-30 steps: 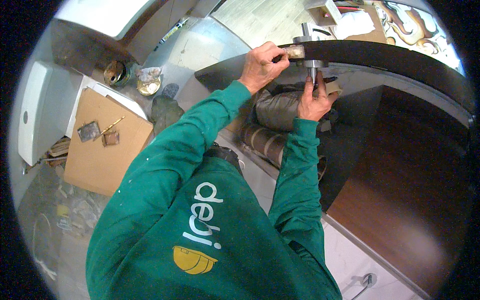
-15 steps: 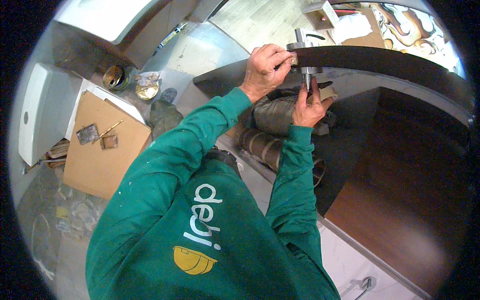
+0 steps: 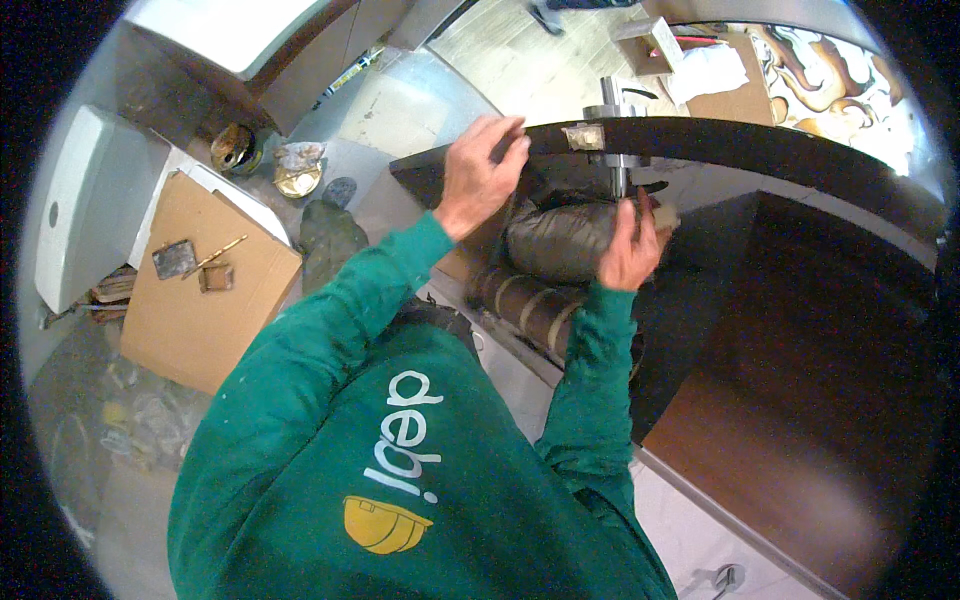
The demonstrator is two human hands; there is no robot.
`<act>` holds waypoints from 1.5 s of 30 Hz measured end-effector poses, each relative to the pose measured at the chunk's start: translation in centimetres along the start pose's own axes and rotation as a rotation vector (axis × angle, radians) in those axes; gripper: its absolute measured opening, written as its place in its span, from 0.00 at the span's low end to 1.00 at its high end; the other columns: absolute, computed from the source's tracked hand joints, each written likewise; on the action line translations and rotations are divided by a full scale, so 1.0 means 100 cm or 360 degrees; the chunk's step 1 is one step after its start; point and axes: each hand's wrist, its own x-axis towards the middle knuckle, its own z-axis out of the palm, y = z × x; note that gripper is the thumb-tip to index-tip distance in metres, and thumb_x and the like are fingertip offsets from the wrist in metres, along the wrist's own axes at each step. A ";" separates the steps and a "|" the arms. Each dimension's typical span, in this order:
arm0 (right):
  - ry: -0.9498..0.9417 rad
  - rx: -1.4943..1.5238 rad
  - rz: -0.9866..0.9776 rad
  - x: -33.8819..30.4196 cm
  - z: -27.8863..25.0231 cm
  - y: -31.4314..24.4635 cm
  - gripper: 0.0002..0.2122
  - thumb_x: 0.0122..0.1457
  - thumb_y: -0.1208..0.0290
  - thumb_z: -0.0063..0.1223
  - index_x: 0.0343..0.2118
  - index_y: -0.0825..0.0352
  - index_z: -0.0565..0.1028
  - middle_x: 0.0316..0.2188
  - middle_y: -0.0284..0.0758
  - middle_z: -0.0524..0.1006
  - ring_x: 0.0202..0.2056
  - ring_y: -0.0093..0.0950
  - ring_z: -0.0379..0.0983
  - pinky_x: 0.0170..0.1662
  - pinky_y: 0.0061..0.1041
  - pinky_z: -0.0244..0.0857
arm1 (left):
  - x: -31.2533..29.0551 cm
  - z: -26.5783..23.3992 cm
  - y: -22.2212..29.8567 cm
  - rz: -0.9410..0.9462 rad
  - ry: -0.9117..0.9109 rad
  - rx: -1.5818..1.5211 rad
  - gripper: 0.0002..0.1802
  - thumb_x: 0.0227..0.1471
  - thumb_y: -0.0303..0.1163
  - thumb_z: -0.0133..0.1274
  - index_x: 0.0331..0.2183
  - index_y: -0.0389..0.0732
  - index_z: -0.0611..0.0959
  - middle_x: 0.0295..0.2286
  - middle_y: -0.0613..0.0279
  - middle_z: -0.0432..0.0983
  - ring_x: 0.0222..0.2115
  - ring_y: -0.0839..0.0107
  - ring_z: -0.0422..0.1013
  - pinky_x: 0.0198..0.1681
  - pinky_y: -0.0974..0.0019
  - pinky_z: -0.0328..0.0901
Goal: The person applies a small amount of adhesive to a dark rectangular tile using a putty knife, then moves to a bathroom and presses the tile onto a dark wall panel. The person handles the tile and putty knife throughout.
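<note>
My left hand (image 3: 478, 177) is raised beside the edge of a dark brown curved-looking panel (image 3: 720, 133). Its thumb and fingers are apart, with nothing between them. A chrome fitting (image 3: 617, 172) with round collars and a thin lever sticks out on both sides of that panel. Just below its lower tip is my right hand (image 3: 632, 250), fingers stretched upward and slightly apart. Whether a fingertip touches the metal is unclear. A small pale square piece (image 3: 583, 137) sits on the panel's edge next to the fitting.
On the left, a cardboard sheet (image 3: 205, 320) carries a thin brush (image 3: 222, 257) and two small dark squares. Open cans (image 3: 233, 148) stand behind it, near a white basin (image 3: 85, 210). A brown banded roll (image 3: 520, 305) lies under my arms. Someone's leg (image 3: 580, 4) shows at the top.
My left hand has let go of the pale piece at the panel's edge and drawn back to the left. My right hand has dropped slightly from the chrome tip. A leg has appeared at the top.
</note>
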 end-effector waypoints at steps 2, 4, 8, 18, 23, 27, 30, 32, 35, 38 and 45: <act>-0.0061 0.0387 0.0249 -0.010 -0.015 -0.020 0.17 0.60 0.71 0.51 0.53 0.67 0.72 0.39 0.44 0.75 0.35 0.29 0.73 0.33 0.26 0.70 | -0.015 -0.020 0.003 -0.0244 -0.0120 -0.0080 0.11 0.50 0.29 0.58 0.38 0.37 0.83 0.32 0.53 0.78 0.32 0.59 0.75 0.36 0.63 0.69; -0.0247 0.0954 0.0692 -0.034 -0.027 -0.052 0.18 0.61 0.74 0.47 0.55 0.68 0.68 0.39 0.46 0.75 0.34 0.30 0.73 0.28 0.27 0.71 | -0.031 -0.034 0.011 -0.0547 -0.0377 -0.0194 0.11 0.51 0.29 0.58 0.38 0.37 0.83 0.31 0.55 0.78 0.32 0.64 0.76 0.35 0.65 0.69; -0.0720 0.1424 0.0895 -0.055 -0.024 -0.096 0.28 0.57 0.84 0.44 0.62 0.64 0.54 0.36 0.44 0.78 0.22 0.22 0.69 0.20 0.18 0.64 | -0.049 -0.040 0.033 -0.0862 -0.0638 -0.0841 0.14 0.51 0.29 0.60 0.40 0.34 0.83 0.36 0.60 0.77 0.37 0.72 0.75 0.41 0.69 0.69; -0.0838 0.1219 0.0759 -0.056 -0.018 -0.106 0.26 0.61 0.79 0.50 0.62 0.66 0.58 0.32 0.34 0.78 0.24 0.16 0.68 0.24 0.16 0.65 | -0.040 -0.049 0.047 -0.0455 -0.0773 -0.0624 0.14 0.48 0.34 0.63 0.37 0.36 0.86 0.36 0.58 0.75 0.38 0.69 0.72 0.43 0.67 0.68; -0.0901 0.0847 0.0785 -0.063 -0.015 -0.103 0.17 0.64 0.74 0.49 0.55 0.70 0.69 0.31 0.31 0.78 0.22 0.13 0.66 0.22 0.16 0.61 | -0.053 -0.048 0.044 -0.0677 -0.0659 -0.0661 0.09 0.49 0.30 0.62 0.32 0.34 0.86 0.31 0.59 0.75 0.30 0.72 0.73 0.33 0.70 0.68; -0.0929 0.0494 0.0696 -0.062 -0.006 -0.099 0.12 0.63 0.69 0.49 0.46 0.68 0.76 0.26 0.36 0.80 0.25 0.20 0.74 0.30 0.25 0.69 | -0.063 -0.046 0.039 -0.0721 -0.0611 -0.0528 0.08 0.50 0.29 0.60 0.32 0.35 0.87 0.31 0.60 0.75 0.31 0.73 0.73 0.34 0.70 0.69; -0.1015 0.0550 0.0844 -0.063 -0.007 -0.096 0.10 0.63 0.69 0.49 0.42 0.68 0.77 0.26 0.37 0.80 0.27 0.23 0.76 0.32 0.26 0.70 | -0.063 -0.048 0.030 -0.0511 -0.0606 -0.0327 0.10 0.50 0.30 0.61 0.33 0.35 0.86 0.31 0.59 0.76 0.33 0.70 0.73 0.37 0.68 0.69; -0.1060 0.0504 0.0807 -0.065 -0.006 -0.093 0.09 0.63 0.69 0.49 0.41 0.68 0.78 0.25 0.36 0.80 0.25 0.21 0.74 0.29 0.24 0.68 | -0.064 -0.047 0.026 -0.0583 -0.0606 -0.0393 0.11 0.49 0.32 0.62 0.34 0.35 0.86 0.31 0.58 0.76 0.34 0.67 0.73 0.38 0.66 0.69; -0.1114 0.0362 0.0570 -0.067 -0.002 -0.085 0.10 0.64 0.69 0.50 0.40 0.68 0.79 0.25 0.36 0.81 0.21 0.19 0.72 0.24 0.21 0.65 | -0.062 -0.051 0.015 -0.0517 -0.0743 -0.0414 0.12 0.48 0.34 0.62 0.33 0.35 0.85 0.30 0.57 0.77 0.34 0.65 0.74 0.38 0.65 0.69; -0.1179 0.0213 0.0411 -0.070 0.001 -0.080 0.10 0.62 0.67 0.50 0.39 0.68 0.78 0.26 0.42 0.80 0.27 0.32 0.76 0.31 0.30 0.69 | -0.060 -0.056 0.005 -0.0363 -0.0899 -0.0381 0.10 0.47 0.30 0.62 0.32 0.36 0.85 0.29 0.56 0.78 0.32 0.62 0.75 0.36 0.63 0.69; -0.1341 0.0097 0.0462 -0.074 0.000 -0.079 0.11 0.60 0.63 0.51 0.37 0.65 0.78 0.29 0.50 0.78 0.32 0.50 0.76 0.35 0.43 0.69 | -0.056 -0.062 0.001 -0.0915 -0.1279 -0.0386 0.04 0.48 0.25 0.58 0.27 0.34 0.83 0.27 0.59 0.79 0.29 0.71 0.73 0.33 0.65 0.68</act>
